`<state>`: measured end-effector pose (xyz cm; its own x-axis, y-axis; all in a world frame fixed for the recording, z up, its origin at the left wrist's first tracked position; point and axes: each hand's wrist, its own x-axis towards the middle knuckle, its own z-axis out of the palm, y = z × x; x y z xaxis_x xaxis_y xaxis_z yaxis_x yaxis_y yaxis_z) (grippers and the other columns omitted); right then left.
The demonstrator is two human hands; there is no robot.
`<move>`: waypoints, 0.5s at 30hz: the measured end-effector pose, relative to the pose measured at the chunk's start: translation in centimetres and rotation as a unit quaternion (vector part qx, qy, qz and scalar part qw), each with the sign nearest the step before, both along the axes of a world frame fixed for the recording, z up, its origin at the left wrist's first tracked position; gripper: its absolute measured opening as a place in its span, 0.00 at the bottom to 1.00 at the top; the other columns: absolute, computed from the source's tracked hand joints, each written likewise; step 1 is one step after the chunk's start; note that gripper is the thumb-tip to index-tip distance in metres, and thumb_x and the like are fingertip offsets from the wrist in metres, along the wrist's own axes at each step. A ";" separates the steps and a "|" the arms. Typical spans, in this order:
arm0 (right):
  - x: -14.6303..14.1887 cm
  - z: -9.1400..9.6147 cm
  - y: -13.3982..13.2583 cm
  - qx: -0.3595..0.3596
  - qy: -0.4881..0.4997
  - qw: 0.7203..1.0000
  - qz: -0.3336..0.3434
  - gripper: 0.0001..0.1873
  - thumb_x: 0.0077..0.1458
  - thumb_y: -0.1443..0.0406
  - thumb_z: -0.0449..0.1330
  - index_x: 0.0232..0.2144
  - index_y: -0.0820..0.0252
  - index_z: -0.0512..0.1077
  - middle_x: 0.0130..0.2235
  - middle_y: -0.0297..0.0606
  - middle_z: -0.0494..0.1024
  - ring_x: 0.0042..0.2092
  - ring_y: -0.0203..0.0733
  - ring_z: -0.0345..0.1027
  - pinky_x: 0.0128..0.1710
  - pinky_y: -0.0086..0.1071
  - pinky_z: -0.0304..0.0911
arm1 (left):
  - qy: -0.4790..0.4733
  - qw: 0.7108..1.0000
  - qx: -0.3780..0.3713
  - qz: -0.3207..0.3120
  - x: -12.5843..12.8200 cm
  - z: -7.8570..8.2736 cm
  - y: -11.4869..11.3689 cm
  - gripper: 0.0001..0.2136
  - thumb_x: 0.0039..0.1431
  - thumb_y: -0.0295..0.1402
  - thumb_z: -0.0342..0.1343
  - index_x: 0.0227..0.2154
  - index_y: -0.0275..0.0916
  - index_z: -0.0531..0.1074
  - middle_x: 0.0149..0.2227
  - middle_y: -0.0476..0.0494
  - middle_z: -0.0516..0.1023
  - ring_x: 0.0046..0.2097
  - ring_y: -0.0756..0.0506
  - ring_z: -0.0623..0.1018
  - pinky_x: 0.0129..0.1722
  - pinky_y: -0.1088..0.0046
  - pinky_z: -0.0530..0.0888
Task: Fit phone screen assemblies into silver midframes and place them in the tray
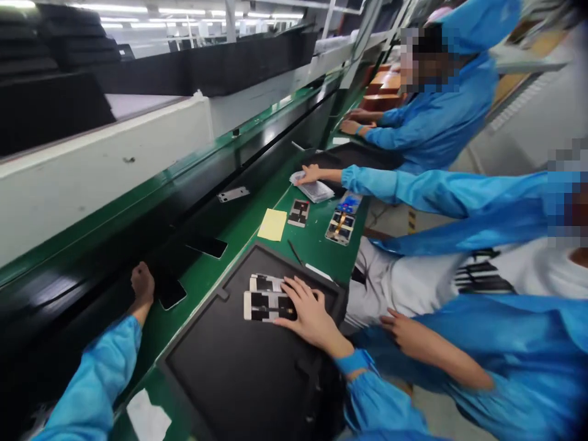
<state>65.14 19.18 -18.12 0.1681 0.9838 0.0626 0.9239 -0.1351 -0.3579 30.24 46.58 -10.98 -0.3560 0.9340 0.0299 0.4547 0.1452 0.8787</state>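
Note:
My right hand point(312, 312) is over a black tray, thumb and fingers gripping two white-edged phone panels point(261, 305) with black and silver backs. The panels overlap, one behind the other. My left hand point(142, 285) is curled at the dark conveyor belt, beside a dark phone point(172, 297); its fingers are mostly turned away, and whatever they hold is hidden. Farther along lies another dark phone point(214, 246), flat at the edge of the belt. The black tray point(239, 373) rests on the green bench in front of me.
A co-worker's hand point(310, 174) touches a stack of clear-wrapped pieces point(315, 188). Nearby are a yellow note point(272, 224), a phone panel point(298, 212) and an opened phone point(340, 226). White paper point(147, 416) lies at lower left. Another co-worker point(441, 110) sits farther back.

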 end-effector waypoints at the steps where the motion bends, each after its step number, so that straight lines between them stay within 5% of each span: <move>1: -0.1 -0.2 -0.2 0.007 -0.005 1.000 0.000 0.40 0.62 0.47 0.68 0.69 0.57 0.69 0.74 0.54 0.65 0.77 0.66 0.54 0.67 0.63 0.59 | 0.041 0.999 -0.014 0.002 0.2 -0.2 0.5 0.19 0.72 0.41 0.63 0.60 0.37 0.74 0.60 0.36 0.77 0.57 0.37 0.80 0.58 0.49 0.79; 4: -0.4 -0.8 -0.8 0.043 -0.019 0.999 -0.002 0.31 0.63 0.48 0.68 0.61 0.56 0.75 0.72 0.55 0.69 0.75 0.67 0.59 0.66 0.62 0.59 | 0.145 0.989 -0.039 -0.015 1.8 -0.3 1.8 0.19 0.71 0.36 0.62 0.61 0.34 0.73 0.60 0.31 0.77 0.62 0.32 0.77 0.64 0.40 0.73; 7: -0.3 -1.2 -1.4 0.084 -0.025 0.996 0.009 0.20 0.63 0.51 0.69 0.51 0.56 0.77 0.70 0.55 0.73 0.73 0.67 0.63 0.65 0.60 0.61 | 0.233 0.969 -0.005 -0.077 6.1 -0.1 4.3 0.24 0.69 0.32 0.60 0.64 0.28 0.69 0.66 0.18 0.70 0.71 0.22 0.66 0.69 0.31 0.60; 11: 0.4 -1.4 -2.1 0.113 -0.029 0.992 0.045 0.16 0.58 0.56 0.70 0.46 0.53 0.77 0.67 0.48 0.77 0.70 0.65 0.68 0.60 0.55 0.69 | 0.293 0.922 0.082 -0.240 16.2 -0.1 11.3 0.28 0.66 0.37 0.65 0.65 0.32 0.70 0.69 0.24 0.69 0.74 0.26 0.63 0.74 0.41 0.56; 15: 0.5 -2.3 -2.2 0.106 -0.042 0.993 0.014 0.11 0.54 0.59 0.70 0.42 0.48 0.78 0.64 0.40 0.81 0.65 0.66 0.75 0.55 0.54 0.76 | 0.298 0.873 0.152 -0.355 26.6 -0.9 19.0 0.25 0.71 0.42 0.63 0.66 0.39 0.70 0.69 0.32 0.69 0.67 0.32 0.72 0.66 0.40 0.71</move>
